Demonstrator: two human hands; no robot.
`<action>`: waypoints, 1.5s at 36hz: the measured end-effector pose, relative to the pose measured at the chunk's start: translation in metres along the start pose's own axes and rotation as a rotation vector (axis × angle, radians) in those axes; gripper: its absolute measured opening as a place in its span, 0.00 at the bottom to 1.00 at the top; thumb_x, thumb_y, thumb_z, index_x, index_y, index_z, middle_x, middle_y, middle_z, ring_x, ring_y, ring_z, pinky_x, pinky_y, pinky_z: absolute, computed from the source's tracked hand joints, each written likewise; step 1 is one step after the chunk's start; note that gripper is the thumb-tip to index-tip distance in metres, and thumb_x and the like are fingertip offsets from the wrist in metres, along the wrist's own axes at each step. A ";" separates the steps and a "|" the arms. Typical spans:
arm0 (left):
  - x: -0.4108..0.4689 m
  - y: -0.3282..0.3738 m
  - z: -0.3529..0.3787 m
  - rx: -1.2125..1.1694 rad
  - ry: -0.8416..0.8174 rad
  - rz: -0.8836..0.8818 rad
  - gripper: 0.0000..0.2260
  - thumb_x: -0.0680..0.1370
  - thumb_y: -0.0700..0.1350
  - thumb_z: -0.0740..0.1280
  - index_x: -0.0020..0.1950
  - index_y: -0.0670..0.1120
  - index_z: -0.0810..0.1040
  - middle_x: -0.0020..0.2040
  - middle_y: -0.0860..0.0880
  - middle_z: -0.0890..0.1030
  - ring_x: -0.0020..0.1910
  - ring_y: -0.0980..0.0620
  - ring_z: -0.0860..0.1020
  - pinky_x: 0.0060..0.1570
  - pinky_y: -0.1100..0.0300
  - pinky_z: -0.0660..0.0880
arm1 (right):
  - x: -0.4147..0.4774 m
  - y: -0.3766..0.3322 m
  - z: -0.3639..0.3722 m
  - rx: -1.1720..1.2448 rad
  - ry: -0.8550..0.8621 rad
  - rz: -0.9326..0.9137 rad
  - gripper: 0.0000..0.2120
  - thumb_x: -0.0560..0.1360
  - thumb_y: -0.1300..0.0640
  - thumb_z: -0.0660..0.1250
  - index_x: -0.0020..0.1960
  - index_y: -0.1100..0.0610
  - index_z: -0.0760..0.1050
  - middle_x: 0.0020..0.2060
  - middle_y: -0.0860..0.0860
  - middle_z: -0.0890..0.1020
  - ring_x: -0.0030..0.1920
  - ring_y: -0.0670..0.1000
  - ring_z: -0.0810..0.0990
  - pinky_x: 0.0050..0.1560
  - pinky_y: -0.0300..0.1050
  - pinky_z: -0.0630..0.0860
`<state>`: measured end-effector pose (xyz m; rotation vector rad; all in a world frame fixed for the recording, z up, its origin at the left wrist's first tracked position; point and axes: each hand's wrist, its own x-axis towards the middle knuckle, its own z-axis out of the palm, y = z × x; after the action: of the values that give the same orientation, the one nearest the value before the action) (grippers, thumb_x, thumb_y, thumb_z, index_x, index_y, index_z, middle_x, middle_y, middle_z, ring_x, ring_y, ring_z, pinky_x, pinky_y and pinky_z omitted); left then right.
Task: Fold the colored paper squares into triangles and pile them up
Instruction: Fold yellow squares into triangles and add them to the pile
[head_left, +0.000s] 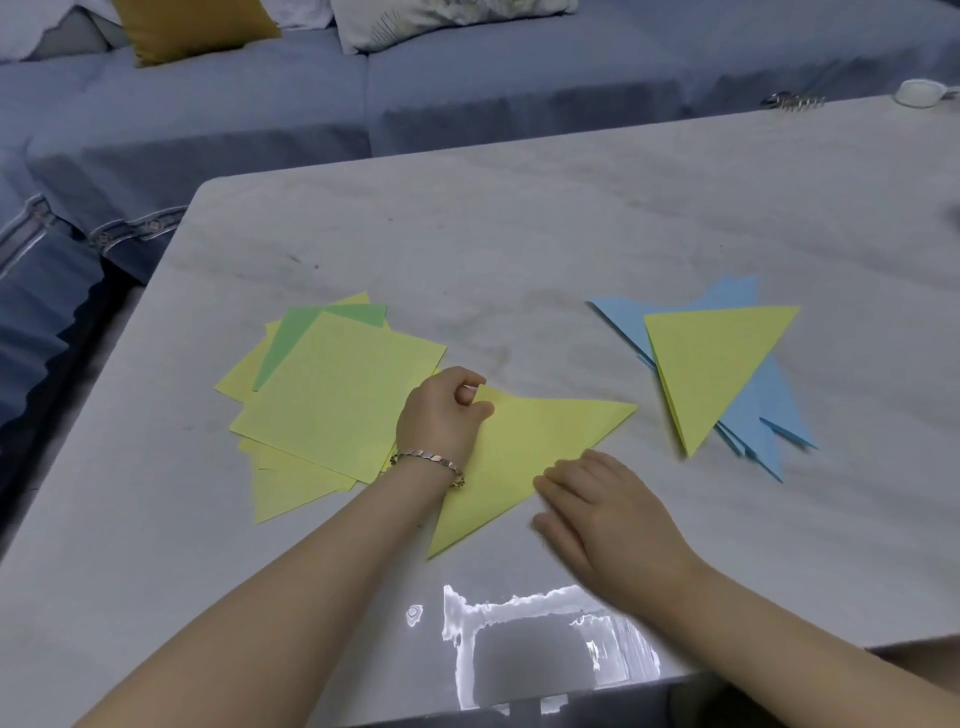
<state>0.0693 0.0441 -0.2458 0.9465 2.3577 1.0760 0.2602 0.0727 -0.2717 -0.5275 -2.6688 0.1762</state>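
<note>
On the pale table (571, 208), near its front edge, lies a folded yellow triangle (540, 441), and I place everything else from it. At its far left corner the left hand (441, 415), a metal bracelet (426, 460) on the wrist, has its fingers curled and pinches the paper's tip. On its near long edge the right hand (602, 514) lies flat, fingers straight and together, pressing the paper down; that hand is a little blurred.

Just left of the triangle, partly under the left hand, sits a loose stack of squares (337, 384), mostly yellow with one green sheet (306, 327) peeking out at the back. Right of the triangle, apart from it, is the pile of triangles (753, 405): blue ones below, a yellow one (711, 364) on top. Well beyond it runs a blue sofa (467, 93).
</note>
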 end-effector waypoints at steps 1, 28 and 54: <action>0.000 0.000 0.000 -0.005 -0.001 0.001 0.10 0.70 0.38 0.71 0.49 0.47 0.80 0.34 0.58 0.72 0.39 0.52 0.73 0.47 0.58 0.73 | 0.001 0.005 -0.001 -0.009 0.013 0.042 0.25 0.80 0.48 0.49 0.48 0.60 0.81 0.42 0.52 0.81 0.43 0.54 0.79 0.58 0.45 0.66; 0.000 0.004 -0.003 0.033 0.002 -0.010 0.10 0.70 0.39 0.71 0.51 0.46 0.79 0.31 0.57 0.71 0.39 0.52 0.73 0.44 0.60 0.71 | -0.005 -0.034 0.017 0.047 -0.044 -0.118 0.20 0.75 0.47 0.58 0.52 0.60 0.80 0.50 0.53 0.81 0.54 0.53 0.74 0.61 0.46 0.64; -0.035 0.034 -0.015 -0.567 0.128 -0.113 0.10 0.73 0.37 0.69 0.38 0.50 0.72 0.32 0.52 0.75 0.30 0.61 0.74 0.39 0.62 0.73 | 0.025 -0.008 -0.044 1.248 0.022 1.008 0.23 0.71 0.54 0.70 0.64 0.58 0.69 0.42 0.52 0.85 0.42 0.47 0.83 0.48 0.39 0.78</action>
<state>0.0993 0.0277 -0.2076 0.5414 1.9830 1.6695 0.2552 0.0769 -0.2210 -1.2372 -1.4936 1.8453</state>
